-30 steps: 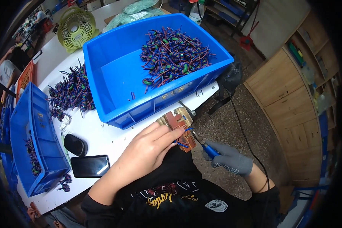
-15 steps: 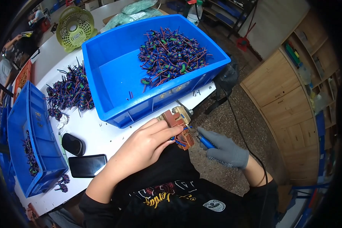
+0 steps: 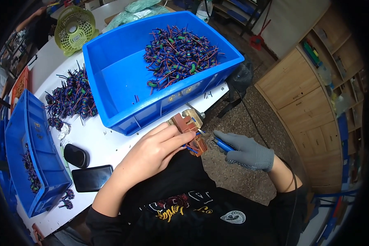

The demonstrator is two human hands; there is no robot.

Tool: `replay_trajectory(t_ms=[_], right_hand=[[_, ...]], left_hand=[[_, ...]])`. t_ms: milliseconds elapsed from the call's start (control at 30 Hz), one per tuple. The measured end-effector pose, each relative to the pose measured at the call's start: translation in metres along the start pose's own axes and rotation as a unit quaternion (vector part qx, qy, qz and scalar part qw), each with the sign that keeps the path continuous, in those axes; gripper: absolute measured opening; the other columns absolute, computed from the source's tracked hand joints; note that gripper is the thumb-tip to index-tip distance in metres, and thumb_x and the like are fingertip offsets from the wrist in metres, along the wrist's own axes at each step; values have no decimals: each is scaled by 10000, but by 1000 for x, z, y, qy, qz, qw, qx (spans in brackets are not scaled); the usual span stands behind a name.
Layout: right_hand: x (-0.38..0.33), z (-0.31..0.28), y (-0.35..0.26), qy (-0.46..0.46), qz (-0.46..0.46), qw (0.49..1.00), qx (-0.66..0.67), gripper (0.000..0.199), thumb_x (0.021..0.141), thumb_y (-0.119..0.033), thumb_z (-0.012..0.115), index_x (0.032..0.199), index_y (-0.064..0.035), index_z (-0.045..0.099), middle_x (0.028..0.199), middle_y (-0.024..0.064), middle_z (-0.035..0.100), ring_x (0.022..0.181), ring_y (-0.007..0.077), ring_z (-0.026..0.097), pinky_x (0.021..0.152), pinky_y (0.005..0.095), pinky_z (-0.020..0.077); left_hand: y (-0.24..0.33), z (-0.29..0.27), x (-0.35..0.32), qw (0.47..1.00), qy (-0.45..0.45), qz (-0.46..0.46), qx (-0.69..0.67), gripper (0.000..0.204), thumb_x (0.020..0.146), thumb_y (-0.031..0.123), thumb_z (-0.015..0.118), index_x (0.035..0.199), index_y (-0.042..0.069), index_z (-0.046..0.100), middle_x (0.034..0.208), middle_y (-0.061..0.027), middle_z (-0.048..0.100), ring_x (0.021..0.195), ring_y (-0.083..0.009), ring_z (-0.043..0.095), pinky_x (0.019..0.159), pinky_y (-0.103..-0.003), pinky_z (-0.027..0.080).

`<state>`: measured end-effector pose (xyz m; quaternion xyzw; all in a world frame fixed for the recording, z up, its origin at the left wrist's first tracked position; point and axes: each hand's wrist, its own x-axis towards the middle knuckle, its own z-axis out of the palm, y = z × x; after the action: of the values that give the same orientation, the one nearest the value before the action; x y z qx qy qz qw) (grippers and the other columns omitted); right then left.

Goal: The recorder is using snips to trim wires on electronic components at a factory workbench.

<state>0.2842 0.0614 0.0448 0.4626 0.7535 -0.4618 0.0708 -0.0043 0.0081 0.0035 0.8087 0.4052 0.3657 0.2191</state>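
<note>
My left hand [image 3: 151, 148] is bare and closed, its thumb and index finger pinching thin coloured wires [image 3: 191, 149] against a reddish-brown block [image 3: 183, 122]. That block sits at the table's front edge beside a paler wooden piece [image 3: 194, 117]. The wires are mostly blue; what they join is hidden under my fingers. In a grey dotted glove, my right hand [image 3: 250, 153] is wrapped round a blue-handled tool [image 3: 224, 145] that looks like small cutters. Its blurred metal head points left at the block, just right of my left fingertips.
A large blue bin [image 3: 119, 88] holds a heap of wired coils [image 3: 180, 57]. More coils [image 3: 71, 98] lie left of it. A second blue bin [image 3: 45, 164], a phone [image 3: 92, 178], a black oval case [image 3: 76, 156] and a green fan [image 3: 74, 30] are about. A dark cable [image 3: 254, 127] runs beside my right arm.
My right hand and the blue-handled tool have shifted slightly right, the tool's head drawing back from the wires. My left hand keeps its pinch. The whole view has shifted a little.
</note>
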Motion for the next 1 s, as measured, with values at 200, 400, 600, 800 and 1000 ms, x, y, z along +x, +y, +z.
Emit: replay_trajectory(t_ms=[200, 400, 600, 800, 1000], right_hand=[[-2, 3, -11, 58, 3, 992, -115, 700, 870, -265, 630, 1499, -1, 474, 1175, 191, 655, 847, 269, 641, 728, 348, 506], [0, 3, -35, 88, 9, 984, -152, 468, 967, -342, 625, 1266, 19, 642, 962, 153, 700, 728, 256, 629, 667, 334, 496], [7, 4, -34, 67, 57, 987, -132, 420, 1030, -430, 573, 928, -38, 685, 744, 76, 672, 652, 191, 615, 648, 321, 492], [16, 5, -6, -23, 52, 993, 101, 315, 1006, -340, 603, 944, -46, 700, 752, 40, 638, 664, 131, 561, 627, 282, 462], [11, 11, -2, -20, 45, 988, 148, 316, 899, -251, 613, 1122, -28, 645, 912, 71, 644, 815, 146, 567, 703, 274, 459]], left_hand=[[-3, -1, -1, 1000, -21, 12, 19, 346, 918, 19, 664, 1263, 43, 657, 976, -75, 582, 861, -258, 583, 796, -366, 494], [-3, -1, 1, 1000, -18, 12, 14, 344, 912, 20, 663, 1255, 43, 657, 975, -76, 579, 863, -261, 581, 795, -365, 492], [-4, 3, -1, 1000, 15, 16, -4, 370, 883, -12, 687, 1249, 45, 686, 944, -78, 597, 835, -252, 566, 797, -337, 489], [-3, 7, -2, 1000, 26, 13, 4, 380, 879, -17, 685, 1255, 36, 677, 939, -81, 591, 827, -255, 557, 787, -339, 485], [-4, 11, -4, 999, 35, 17, 6, 396, 873, -22, 688, 1265, 26, 667, 939, -85, 586, 824, -256, 553, 782, -338, 484]])
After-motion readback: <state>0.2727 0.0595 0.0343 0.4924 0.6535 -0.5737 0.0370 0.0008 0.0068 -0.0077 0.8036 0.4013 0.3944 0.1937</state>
